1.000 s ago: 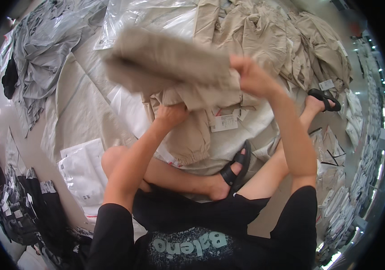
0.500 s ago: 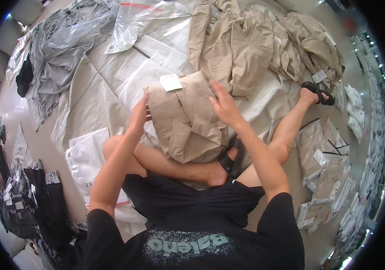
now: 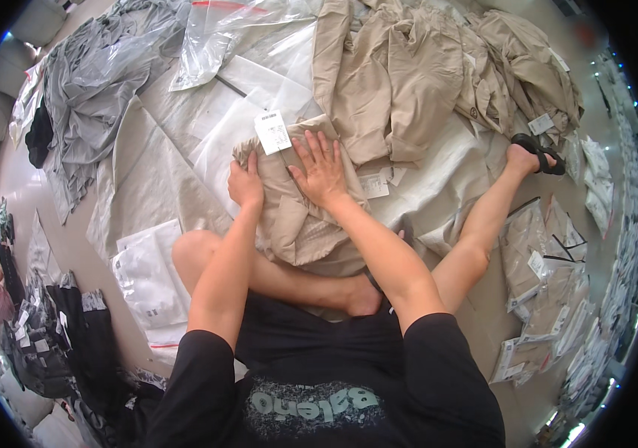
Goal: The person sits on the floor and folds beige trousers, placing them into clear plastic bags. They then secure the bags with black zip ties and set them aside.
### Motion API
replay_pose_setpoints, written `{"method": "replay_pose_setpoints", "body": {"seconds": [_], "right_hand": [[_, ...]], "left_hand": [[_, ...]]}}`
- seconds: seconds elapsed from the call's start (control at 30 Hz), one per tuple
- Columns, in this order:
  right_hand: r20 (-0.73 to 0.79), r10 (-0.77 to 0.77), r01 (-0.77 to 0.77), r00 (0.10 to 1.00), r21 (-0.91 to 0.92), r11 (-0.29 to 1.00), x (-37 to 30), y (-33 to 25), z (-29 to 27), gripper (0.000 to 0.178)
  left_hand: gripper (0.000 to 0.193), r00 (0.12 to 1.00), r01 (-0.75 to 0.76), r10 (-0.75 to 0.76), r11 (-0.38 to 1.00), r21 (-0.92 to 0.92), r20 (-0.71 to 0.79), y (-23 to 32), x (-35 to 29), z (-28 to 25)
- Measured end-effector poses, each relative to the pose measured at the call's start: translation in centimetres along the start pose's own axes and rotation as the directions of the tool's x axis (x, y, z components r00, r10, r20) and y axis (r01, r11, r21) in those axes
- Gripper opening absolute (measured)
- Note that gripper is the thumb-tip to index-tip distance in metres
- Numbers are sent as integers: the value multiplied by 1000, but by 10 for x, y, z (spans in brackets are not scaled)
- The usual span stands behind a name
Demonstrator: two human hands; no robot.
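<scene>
A folded beige jacket (image 3: 296, 243) with a zip and a collar lies on the sheet in front of my crossed leg. At its left upper edge my left hand (image 3: 246, 181) is closed on the fabric, fingers curled and thumb on top. My right hand (image 3: 321, 169) rests flat on the jacket's upper middle, its fingers spread, covering part of the zip. A white hang tag (image 3: 272, 133) lies at the jacket's top edge, between the two hands. Another white tag (image 3: 375, 185) shows on the sheet by the jacket's right side.
Beige garments (image 3: 416, 82) are heaped at the far right, and grey ones (image 3: 102, 97) at the far left. A clear plastic bag (image 3: 214, 37) lies between them. White packaging bags (image 3: 151, 280) sit by my left knee. Bagged beige garments (image 3: 535, 276) lie on the right, dark clothes (image 3: 83, 328) on the left.
My right hand has moved left from the jacket's right edge onto its top. My left hand has closed on the left edge. The jacket looks narrower, and the tag has shifted.
</scene>
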State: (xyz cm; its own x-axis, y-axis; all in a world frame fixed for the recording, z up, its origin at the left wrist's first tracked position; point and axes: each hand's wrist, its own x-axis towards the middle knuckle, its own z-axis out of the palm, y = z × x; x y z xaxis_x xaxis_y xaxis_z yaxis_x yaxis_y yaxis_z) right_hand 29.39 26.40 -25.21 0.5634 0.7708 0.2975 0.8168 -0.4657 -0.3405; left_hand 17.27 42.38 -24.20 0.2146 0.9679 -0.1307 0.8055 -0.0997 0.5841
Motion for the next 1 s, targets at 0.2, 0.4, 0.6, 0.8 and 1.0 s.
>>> {"method": "replay_pose_setpoints", "body": {"seconds": [0.2,0.4,0.6,0.8,1.0], "right_hand": [[104,164,-170,981,48,984,28,-9,-4,79],[97,427,-437,899,144,888,87,-58,-31,53],[193,474,-417,859,802,428,64,-67,-49,35],[349,438,-546,829,678,492,-15,-77,-81,36],[-124,453,-445,883,89,891,-46,-12,-87,63]], "left_hand": [[74,987,30,-2,985,-172,160,-4,29,-13],[107,984,87,-51,973,-212,171,-31,-34,-27],[79,876,228,-99,948,-224,472,-41,-42,-50],[45,980,53,58,844,-534,189,-72,-46,-15],[65,851,474,-121,595,-649,510,-63,-47,-36]]}}
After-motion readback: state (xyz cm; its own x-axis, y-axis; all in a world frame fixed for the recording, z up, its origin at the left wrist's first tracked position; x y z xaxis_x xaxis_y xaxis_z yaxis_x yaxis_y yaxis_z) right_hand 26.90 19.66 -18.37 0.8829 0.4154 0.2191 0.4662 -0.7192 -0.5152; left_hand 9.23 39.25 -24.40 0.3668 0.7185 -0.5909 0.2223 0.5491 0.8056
